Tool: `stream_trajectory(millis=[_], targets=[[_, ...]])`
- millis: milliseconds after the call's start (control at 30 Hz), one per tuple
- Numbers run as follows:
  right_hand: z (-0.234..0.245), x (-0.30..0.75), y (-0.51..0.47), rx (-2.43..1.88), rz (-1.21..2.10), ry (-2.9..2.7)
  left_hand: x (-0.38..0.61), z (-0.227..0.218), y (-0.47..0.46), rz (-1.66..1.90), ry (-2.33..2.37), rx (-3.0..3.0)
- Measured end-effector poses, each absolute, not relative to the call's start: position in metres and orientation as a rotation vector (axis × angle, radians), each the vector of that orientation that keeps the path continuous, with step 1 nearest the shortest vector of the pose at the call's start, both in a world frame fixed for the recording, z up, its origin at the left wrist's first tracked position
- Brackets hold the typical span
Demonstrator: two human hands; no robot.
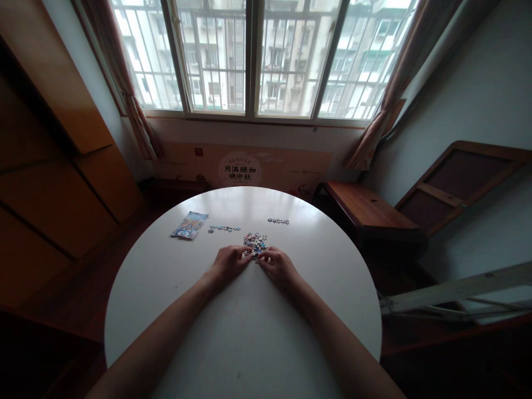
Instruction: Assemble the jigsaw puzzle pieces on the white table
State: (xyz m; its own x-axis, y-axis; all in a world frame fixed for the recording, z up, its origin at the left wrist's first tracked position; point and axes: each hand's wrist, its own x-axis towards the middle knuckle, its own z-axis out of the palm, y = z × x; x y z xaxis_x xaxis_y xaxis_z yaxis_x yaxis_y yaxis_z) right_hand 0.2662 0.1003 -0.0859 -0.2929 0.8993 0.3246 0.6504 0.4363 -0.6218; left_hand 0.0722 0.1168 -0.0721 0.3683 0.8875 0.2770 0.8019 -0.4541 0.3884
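Observation:
A loose heap of small jigsaw puzzle pieces [256, 241], multicoloured and pale, lies on the white round table [245, 332]. My left hand [231, 261] is at the heap's near left edge, its fingers curled and pinched at pieces there. From the right, my right hand [277, 264] meets the same edge, with thumb and forefinger closed at a piece. The pieces at the fingertips are small and partly hidden. Behind the heap, a joined strip of pieces [225, 228] lies to the left and a shorter strip [278, 221] to the right.
A colourful printed sheet [190, 225] lies at the table's left. Beyond the far edge are a barred window [249, 61] and a printed banner [291, 163]. A wooden bench [369, 205] stands at the right, orange cabinets [50, 221] at the left.

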Motion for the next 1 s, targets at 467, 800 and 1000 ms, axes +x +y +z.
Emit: stream_trajectory(millis=[467,800,1000], targets=[[-0.090,0.268,0.103,-1.275,0.528,-2.011,0.070,-0.079,0.121,0.726,1.504,2.417],[-0.088,0.268,0.105,-1.208,0.591,-1.914,0.079,-0.084,0.121,1.105,1.368,2.216],[-0.089,0.266,0.107,-1.139,0.652,-1.885,0.084,-0.092,0.122,1.079,1.140,2.128]])
